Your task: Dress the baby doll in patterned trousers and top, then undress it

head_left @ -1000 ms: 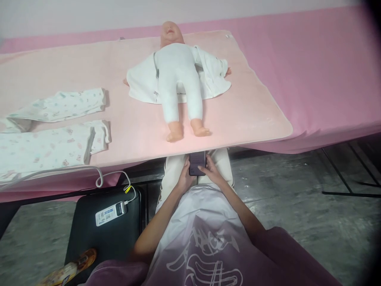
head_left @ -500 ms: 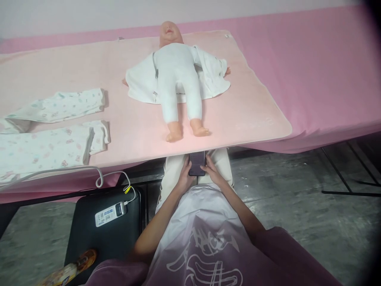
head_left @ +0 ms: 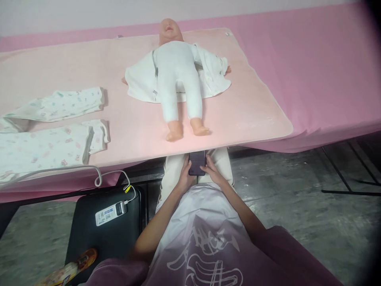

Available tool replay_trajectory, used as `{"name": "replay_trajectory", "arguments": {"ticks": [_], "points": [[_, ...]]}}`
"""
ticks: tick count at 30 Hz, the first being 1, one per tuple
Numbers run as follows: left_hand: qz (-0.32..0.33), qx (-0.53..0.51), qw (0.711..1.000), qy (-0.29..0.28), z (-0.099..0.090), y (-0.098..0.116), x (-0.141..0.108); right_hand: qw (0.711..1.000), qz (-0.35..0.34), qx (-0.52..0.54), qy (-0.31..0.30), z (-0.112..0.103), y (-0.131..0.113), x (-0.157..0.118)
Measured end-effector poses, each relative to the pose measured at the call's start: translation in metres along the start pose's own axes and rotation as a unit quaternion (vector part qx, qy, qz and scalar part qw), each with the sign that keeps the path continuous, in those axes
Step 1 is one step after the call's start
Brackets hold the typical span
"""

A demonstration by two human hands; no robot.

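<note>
Phone point(head_left: 197, 165) held above the lap point(head_left: 222, 165)
I see the left hand point(head_left: 185, 174) gripping one side and the right hand point(head_left: 213, 170) the other; beyond, the doll point(head_left: 178, 71) lies face up on the pale pink mat point(head_left: 244, 111).

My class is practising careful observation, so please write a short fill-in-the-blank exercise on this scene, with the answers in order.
1. The doll lies on its ____ on the pale pink mat.
2. The doll's feet are ____, without socks.
3. The left hand and right hand hold a ____.
4. A ____ is plugged into the white power bank.

Answers: back; bare; smartphone; cable.
</note>
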State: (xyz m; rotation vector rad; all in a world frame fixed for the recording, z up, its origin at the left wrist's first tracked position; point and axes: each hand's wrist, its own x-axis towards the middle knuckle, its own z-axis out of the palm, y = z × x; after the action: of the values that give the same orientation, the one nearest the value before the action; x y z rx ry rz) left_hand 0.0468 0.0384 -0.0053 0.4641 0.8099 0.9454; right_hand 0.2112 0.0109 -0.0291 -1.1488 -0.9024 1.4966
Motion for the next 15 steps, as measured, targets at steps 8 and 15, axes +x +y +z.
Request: {"name": "replay_trajectory", "arguments": {"ticks": [8, 15], "points": [[-0.039, -0.008, 0.998, -0.045, -0.005, 0.008, -0.006, 1.000, -0.011, 0.002, -0.017, 0.000, -0.005, 0.001], [-0.063, -0.007, 0.996, -0.067, -0.010, 0.011, -0.008, 1.000, -0.007, -0.013, -0.021, -0.002, -0.005, 0.002]]}}
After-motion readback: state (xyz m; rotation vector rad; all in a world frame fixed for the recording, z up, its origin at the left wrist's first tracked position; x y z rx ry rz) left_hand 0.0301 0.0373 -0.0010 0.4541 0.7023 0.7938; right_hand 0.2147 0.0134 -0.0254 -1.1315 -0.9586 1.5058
